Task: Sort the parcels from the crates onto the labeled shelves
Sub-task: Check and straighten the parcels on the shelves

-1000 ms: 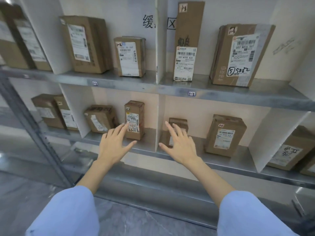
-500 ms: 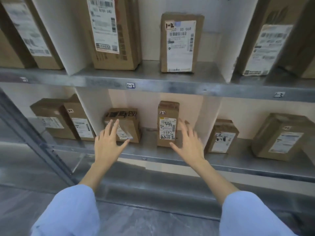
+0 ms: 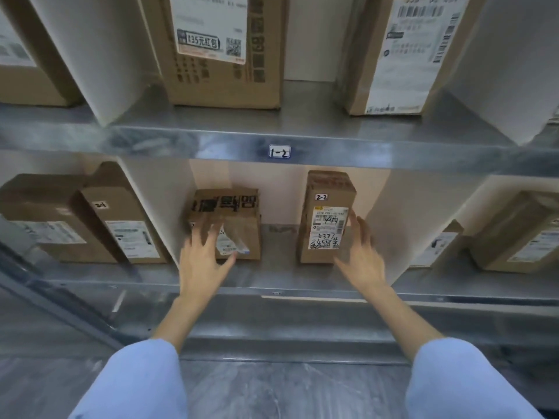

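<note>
Edges: head view; lower shelf lip [image 3: 272,286] of grey metal crossing just under both hands; upper shelf edge [image 3: 181,143] above the bay, carrying the tag "1-2" [image 3: 279,151].
Bay walls: left divider [image 3: 154,207] and right divider [image 3: 381,213], both white, closing in the middle bay.
Open room: bare shelf floor between the two boxes in the middle bay, plus a strip in front of them up to the lip.
Left: left hand [image 3: 201,261] reaching into the bay, back toward the camera, fingers straight and spread, blurred across the front of the short parcel [image 3: 233,204]; nothing held; contact with the box not clear.
Right: right hand [image 3: 361,258] raised with fingers spread, just beside the right edge of the tall parcel [image 3: 328,189], near the right divider; nothing gripped; touch cannot be told.
Sleeves: light blue sleeves [image 3: 136,385] at the bottom, above the grey floor [image 3: 287,391].
Middle bay: short parcel on the left, black print along its top, front label partly behind the fingers; tall parcel upright on the right, marked "2-2", white label with handwriting.
Left bay: parcel marked 2-1 [image 3: 124,225] against the left divider, darker parcel [image 3: 39,213] beside it.
Right bay: two labelled boxes [image 3: 520,237], blurred.
Upper shelf: large parcel [image 3: 223,80] with a white label, another labelled parcel [image 3: 399,62] well apart on its right.
</note>
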